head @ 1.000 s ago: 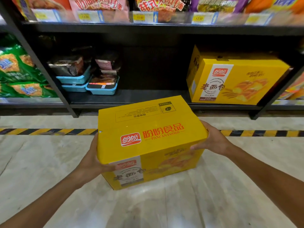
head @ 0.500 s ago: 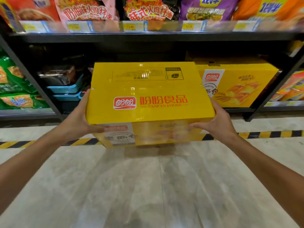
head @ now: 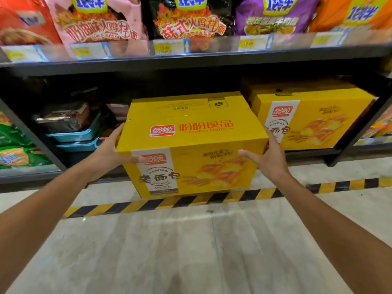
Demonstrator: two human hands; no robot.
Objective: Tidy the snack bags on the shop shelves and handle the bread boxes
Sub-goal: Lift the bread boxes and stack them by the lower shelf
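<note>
A yellow bread box (head: 191, 145) with red lettering hangs in front of the bottom shelf (head: 307, 152), its printed front facing me. My left hand (head: 110, 151) presses its left side and my right hand (head: 269, 158) grips its right front corner. The box's back part reaches into the shelf opening, and its front overhangs the floor. A second yellow bread box (head: 314, 122) stands on the same shelf, just to the right and close to the held one. Snack bags (head: 186, 18) in red, pink, black, purple and orange stand in a row on the shelf above.
Blue trays (head: 74, 136) with dark packs are stacked on the bottom shelf at the left. Green snack bags (head: 12, 149) lie further left beyond a black upright. A yellow and black warning stripe (head: 169, 203) runs along the pale floor below the shelf.
Both hands have carried the bread box up from the floor and forward to the bottom shelf. It now sits level next to the second box, with its printed front turned toward me.
</note>
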